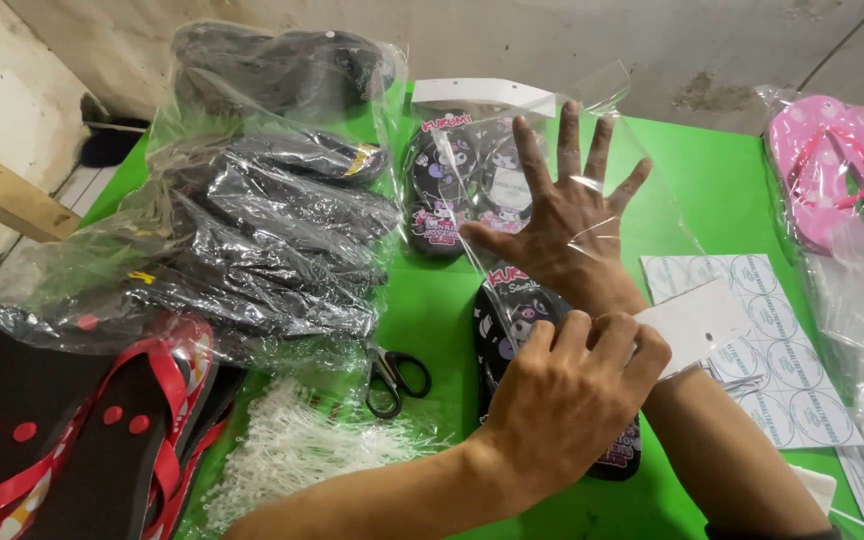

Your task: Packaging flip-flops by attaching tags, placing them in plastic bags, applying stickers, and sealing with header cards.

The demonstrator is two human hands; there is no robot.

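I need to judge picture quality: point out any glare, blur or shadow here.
Head view: even, soft light; glare streaks on the bagged black sandals and on the clear bag over the right hand; left hand sharp, faint shadow on the green table; edges bow slightly.

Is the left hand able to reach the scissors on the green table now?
Probably yes: the scissors lie uncovered beside the left hand. That hand is pinching the clear bag and must release it first.

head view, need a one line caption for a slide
Right hand spread inside a clear plastic bag, left hand pinching its mouth, above a black printed sandal on a green table.
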